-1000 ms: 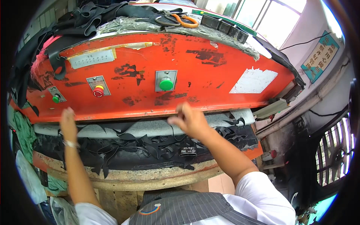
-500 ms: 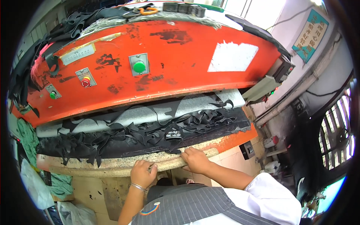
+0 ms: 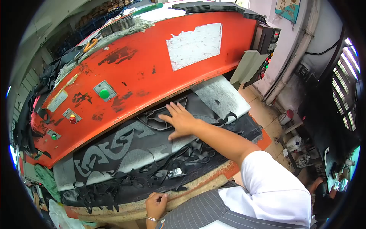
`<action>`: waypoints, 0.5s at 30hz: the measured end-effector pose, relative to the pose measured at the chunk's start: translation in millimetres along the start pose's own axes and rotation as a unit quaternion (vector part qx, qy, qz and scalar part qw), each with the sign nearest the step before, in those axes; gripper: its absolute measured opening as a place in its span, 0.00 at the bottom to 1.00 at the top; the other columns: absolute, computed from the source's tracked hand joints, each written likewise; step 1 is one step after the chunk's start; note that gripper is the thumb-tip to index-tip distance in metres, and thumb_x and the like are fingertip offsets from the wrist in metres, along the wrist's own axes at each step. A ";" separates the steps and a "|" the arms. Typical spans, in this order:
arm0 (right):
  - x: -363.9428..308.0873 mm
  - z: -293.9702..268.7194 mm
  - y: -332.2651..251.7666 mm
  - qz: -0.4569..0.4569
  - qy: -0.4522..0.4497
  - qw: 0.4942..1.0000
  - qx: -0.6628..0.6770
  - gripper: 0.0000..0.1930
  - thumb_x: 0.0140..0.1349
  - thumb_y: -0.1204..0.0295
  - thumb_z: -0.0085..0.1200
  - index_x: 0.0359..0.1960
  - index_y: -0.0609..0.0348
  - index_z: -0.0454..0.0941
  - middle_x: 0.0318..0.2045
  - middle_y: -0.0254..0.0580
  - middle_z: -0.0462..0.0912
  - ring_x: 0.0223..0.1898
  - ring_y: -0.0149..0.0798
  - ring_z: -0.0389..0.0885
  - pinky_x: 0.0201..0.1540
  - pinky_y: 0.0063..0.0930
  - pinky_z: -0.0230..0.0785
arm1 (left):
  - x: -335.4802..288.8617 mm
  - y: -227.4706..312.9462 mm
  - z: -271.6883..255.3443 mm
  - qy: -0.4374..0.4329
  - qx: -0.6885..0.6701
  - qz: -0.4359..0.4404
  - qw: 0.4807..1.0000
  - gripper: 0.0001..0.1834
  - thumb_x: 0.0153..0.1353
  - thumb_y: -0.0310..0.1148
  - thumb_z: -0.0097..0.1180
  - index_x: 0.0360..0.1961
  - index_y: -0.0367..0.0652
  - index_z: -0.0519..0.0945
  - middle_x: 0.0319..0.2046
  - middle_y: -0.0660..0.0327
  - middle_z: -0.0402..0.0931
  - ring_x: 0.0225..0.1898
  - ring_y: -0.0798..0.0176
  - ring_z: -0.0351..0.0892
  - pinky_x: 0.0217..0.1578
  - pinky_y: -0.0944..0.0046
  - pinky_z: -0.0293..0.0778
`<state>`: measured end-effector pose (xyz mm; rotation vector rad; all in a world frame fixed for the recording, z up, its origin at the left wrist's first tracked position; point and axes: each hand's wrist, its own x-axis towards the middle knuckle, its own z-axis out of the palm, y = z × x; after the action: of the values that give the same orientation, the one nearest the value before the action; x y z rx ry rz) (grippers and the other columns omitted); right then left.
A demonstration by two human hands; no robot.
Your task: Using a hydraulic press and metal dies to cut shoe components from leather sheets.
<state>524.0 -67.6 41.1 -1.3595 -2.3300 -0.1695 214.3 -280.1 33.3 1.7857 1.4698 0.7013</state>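
Since the frame 0.5 s ago, the right hand (image 3: pixel 183 120) has been leaving the table's front edge and is now reaching over a cutting die (image 3: pixel 152 125), while the left hand (image 3: pixel 156 204) is staying at that edge. The view has been turning to the right, and more of the white board (image 3: pixel 225 95) is showing from beneath the red beam (image 3: pixel 148 47).

The 2 hands are lying well apart. The right hand is spreading its fingers, palm down, with the fingertips overlapping the die; whether they are pressing on it cannot be told. The left hand is curling its fingers beside the front edge of the table (image 3: pixel 190 189), and its grip cannot be told. A bracelet (image 3: pixel 153 219) is circling the left wrist.

The die is lying on a black sheet (image 3: pixel 200 107), near the beam's lower edge. The sheet is covering much of the white board, and curved openings to the left of the die are letting the pale surface show through. Black scraps (image 3: pixel 194 152) are lying tangled along the near side of the board, with a small marked piece (image 3: pixel 176 173) resting among them.

On the beam, 1 large green button (image 3: pixel 104 93), 1 red button (image 3: pixel 72 119) and 1 small green knob (image 3: pixel 54 136) are sitting in a slanting row. A white patch (image 3: pixel 196 45) is covering part of the beam farther right.
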 end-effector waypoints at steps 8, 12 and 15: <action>25.0 19.6 20.1 -0.039 -0.124 0.987 0.094 0.43 0.34 0.44 0.66 0.55 0.53 0.73 0.56 0.63 0.67 0.58 0.60 0.64 0.64 0.48 0.50 | 47.1 55.8 37.0 -0.042 -0.057 0.028 0.997 0.06 0.57 0.28 0.60 0.30 0.36 0.83 0.27 0.57 0.80 0.30 0.63 0.79 0.34 0.65 0.73; -1.0 -17.0 -9.1 -0.074 0.041 0.989 0.120 0.38 0.30 0.50 0.68 0.46 0.59 0.76 0.52 0.61 0.67 0.53 0.59 0.65 0.58 0.47 0.57 | 59.2 54.9 50.4 0.066 -0.240 -0.048 0.967 0.21 0.66 0.34 0.52 0.57 0.34 0.71 0.49 0.56 0.76 0.46 0.64 0.75 0.46 0.65 0.70; -32.7 -48.8 -43.9 -0.114 0.069 0.956 0.261 0.37 0.30 0.50 0.69 0.44 0.58 0.77 0.53 0.63 0.65 0.52 0.61 0.64 0.56 0.49 0.56 | 71.5 50.5 51.6 0.094 -0.412 -0.032 0.906 0.32 0.72 0.51 0.35 0.67 0.37 0.57 0.63 0.55 0.63 0.60 0.58 0.65 0.58 0.58 0.61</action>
<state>515.3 -131.6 75.8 -0.7942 -2.1930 0.2614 299.1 -224.7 40.6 1.0270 1.0798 1.2582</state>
